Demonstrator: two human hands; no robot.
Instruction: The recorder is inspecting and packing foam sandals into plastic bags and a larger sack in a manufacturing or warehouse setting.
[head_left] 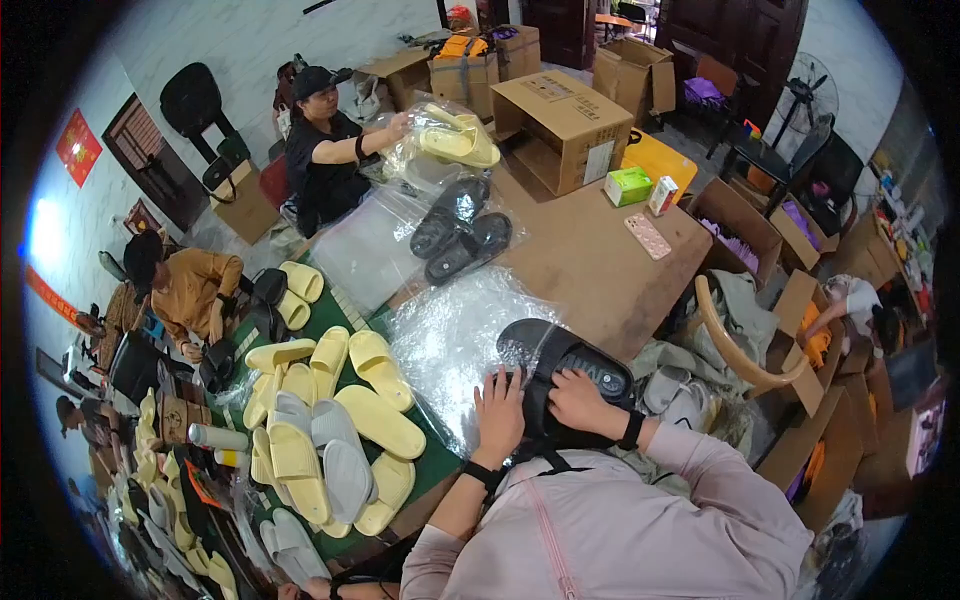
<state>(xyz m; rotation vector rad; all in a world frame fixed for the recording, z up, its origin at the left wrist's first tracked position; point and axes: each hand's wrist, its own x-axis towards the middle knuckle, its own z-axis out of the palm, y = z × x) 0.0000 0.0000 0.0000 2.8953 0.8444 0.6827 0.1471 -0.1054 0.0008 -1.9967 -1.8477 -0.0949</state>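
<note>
At the table's near edge lies a pair of black slippers [594, 370], side by side. Clear plastic bags [440, 345] spread out to their left, and film seems to cover part of the pair. My left hand [498, 412] rests with fingers stretched along the left slipper's edge and the plastic. My right hand [585, 403] has its fingers curled over the right slipper; its fingertips are partly hidden. Farther away, a second black pair [462, 232] sits in clear plastic. To the left, yellow slippers [380, 420] and grey slippers [343, 450] are heaped on a green surface.
Across the table a person in black [325, 150] handles bagged yellow slippers [458, 140]. An open carton [560, 125], a green box [628, 186] and a pink phone [648, 236] stand or lie beyond. A curved wooden chair arm [745, 350] is close on my right.
</note>
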